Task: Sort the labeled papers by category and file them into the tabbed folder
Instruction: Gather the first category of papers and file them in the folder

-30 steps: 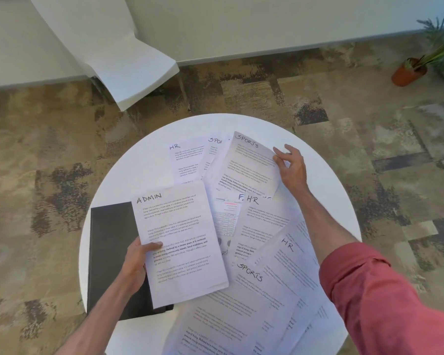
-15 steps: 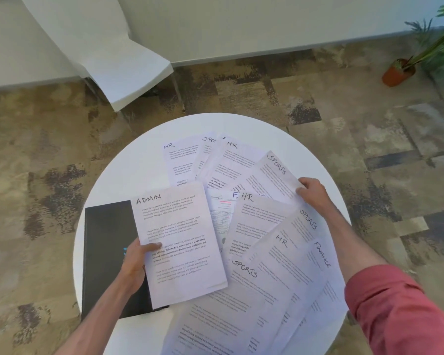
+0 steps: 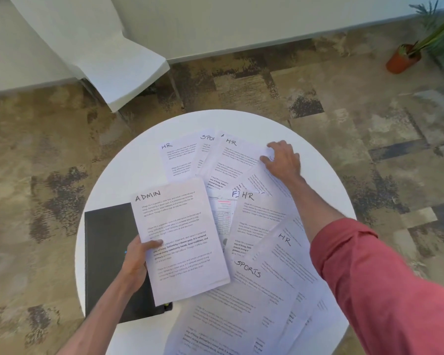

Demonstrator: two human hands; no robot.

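Papers are lying mostly unsorted as I'm gripping the ADMIN sheet in my left hand, right hand pressing spread on a far sheet, black folder lying closed.

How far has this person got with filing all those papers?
Early on. Nothing looks filed: the black folder lies closed. The left hand holds the ADMIN sheet; the right hand presses on papers at the far edge. HR and SPORTS sheets lie loose across the table.

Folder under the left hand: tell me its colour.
Black, plain, no pattern. The folder shows best in the head view, partly covered by the ADMIN sheet.
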